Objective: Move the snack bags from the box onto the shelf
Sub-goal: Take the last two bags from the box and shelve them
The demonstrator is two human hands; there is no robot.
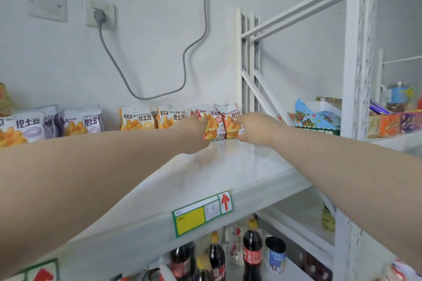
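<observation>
Fingers (204, 118) of our left hand (194, 133) curl over the left edge of the left red snack bag (214, 124), with the thumb under its lower corner, so this hand grips the bag. Our right hand (255, 128) does the same at the right edge of the right red snack bag (231, 122), its fingers (239, 121) closed on the packet. Both hands sit just right of the frame centre. Our forearms run in from the lower left and lower right.

Both red bags stand upright and touch each other at the back of the white shelf (239, 166), close to the wall. We cannot tell whether their full weight rests on the shelf.

Row layout, centre to left edge of frame:
- Orange snack bags (137, 118) stand upright just left of our left hand.
- Purple snack bags (82, 122) stand further left, some of them blurred.

A green-bordered label (202, 213) with a yellow panel and a red arrow is fixed to the shelf's front edge, lower centre. Below it stand cola bottles (252, 248) and a blue can (276, 255). At upper left, a grey cable (196, 45) is plugged into a wall socket (100, 15). At right, a blue carton (317, 118) sits beside a white upright (358, 52).
</observation>
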